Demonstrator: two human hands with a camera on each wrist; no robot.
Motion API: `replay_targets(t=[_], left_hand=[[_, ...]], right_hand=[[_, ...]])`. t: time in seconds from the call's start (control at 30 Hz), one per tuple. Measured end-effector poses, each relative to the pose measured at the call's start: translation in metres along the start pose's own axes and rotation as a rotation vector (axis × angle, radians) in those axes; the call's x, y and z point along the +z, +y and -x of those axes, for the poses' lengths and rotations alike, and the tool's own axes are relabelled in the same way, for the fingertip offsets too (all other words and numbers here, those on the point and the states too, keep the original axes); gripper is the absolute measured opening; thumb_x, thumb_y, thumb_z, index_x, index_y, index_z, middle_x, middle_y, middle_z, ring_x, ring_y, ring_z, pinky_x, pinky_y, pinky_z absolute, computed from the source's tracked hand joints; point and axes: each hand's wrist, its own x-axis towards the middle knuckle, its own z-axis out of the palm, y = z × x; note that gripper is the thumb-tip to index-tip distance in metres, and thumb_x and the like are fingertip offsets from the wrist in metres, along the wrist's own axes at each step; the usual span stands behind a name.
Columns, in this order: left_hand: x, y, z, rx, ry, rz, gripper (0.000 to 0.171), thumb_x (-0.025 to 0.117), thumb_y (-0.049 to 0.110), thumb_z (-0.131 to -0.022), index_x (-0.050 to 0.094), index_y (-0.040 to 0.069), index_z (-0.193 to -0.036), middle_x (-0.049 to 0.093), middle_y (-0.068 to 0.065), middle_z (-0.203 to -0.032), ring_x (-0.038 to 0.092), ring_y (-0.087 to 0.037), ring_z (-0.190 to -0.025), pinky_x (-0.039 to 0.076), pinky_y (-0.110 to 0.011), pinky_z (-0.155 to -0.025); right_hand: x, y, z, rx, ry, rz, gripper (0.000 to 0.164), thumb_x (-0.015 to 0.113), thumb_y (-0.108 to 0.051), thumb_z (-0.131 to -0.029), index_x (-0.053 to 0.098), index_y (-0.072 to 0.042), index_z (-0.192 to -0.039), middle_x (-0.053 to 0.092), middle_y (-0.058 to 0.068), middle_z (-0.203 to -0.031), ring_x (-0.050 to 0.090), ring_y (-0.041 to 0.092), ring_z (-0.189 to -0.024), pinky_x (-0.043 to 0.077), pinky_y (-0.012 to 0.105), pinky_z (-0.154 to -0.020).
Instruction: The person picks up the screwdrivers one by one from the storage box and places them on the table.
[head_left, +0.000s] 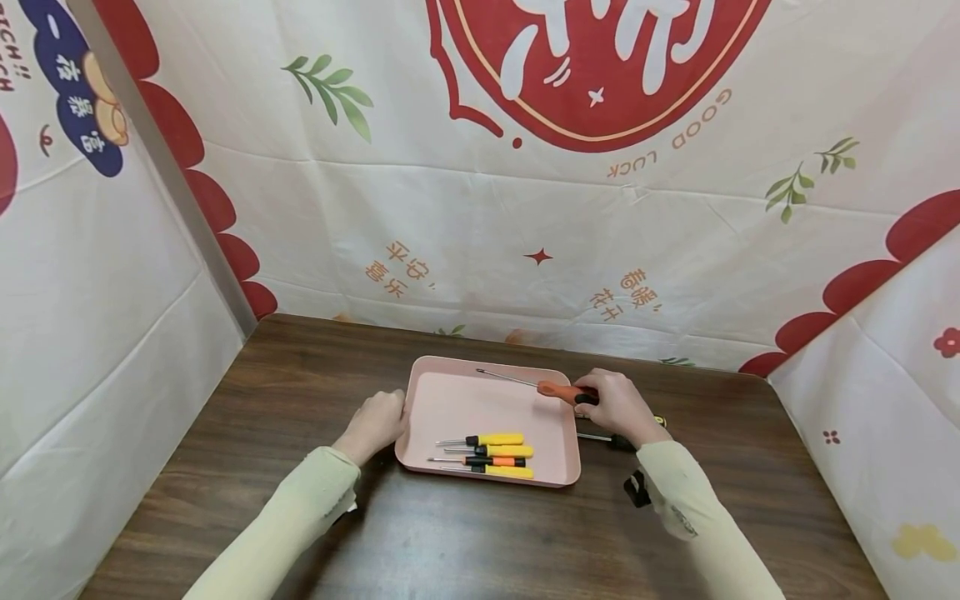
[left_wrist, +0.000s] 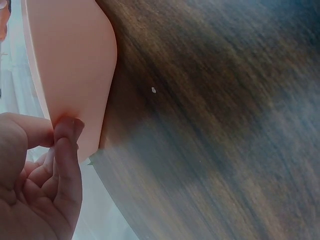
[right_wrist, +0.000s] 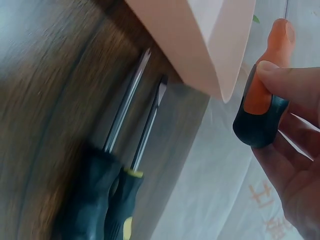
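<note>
Orange-and-black-handled screwdriver, gripped by the right hand, extends over a shallow pink rectangular tray. Fingers of the left hand pinch the tray's rim.

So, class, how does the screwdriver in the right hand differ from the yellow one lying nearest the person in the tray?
Place: the held screwdriver is in the right hand; the yellow one lies in the tray.
Colour: the held screwdriver's handle is orange and black; the yellow one's is yellow and black.
Size: the held screwdriver looks longer and thicker-handled than the yellow one.
Shared: both have slim metal shafts.
</note>
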Motion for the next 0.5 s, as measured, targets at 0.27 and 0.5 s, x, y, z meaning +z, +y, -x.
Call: replay_targets(t=[0.27,0.5], left_hand=[[-0.001,0.001,0.0,-0.009,-0.012,0.0,0.014,0.057,0.01,-0.084,0.053,0.003,-0.071,0.057,-0.013,-0.063,0.058,-0.027,-0.057,0.043,-0.04,-0.047],[-0.001,0.001,0.0,-0.014,-0.01,0.007,0.014,0.056,0.009,-0.084,0.053,0.004,-0.071,0.057,-0.013,-0.064,0.059,-0.029,-0.058,0.043,-0.04,-0.047]], right_hand=[[-0.011,0.015,0.02,-0.003,0.002,0.013,0.026,0.077,-0.01,-0.067,0.068,-0.005,-0.091,0.061,0.002,-0.082,0.054,0.016,-0.068,0.045,0.037,-0.063],[-0.019,0.029,0.037,0.008,0.01,0.005,0.027,0.078,-0.007,-0.066,0.068,-0.004,-0.092,0.062,0.004,-0.084,0.057,0.019,-0.072,0.046,0.039,-0.066]])
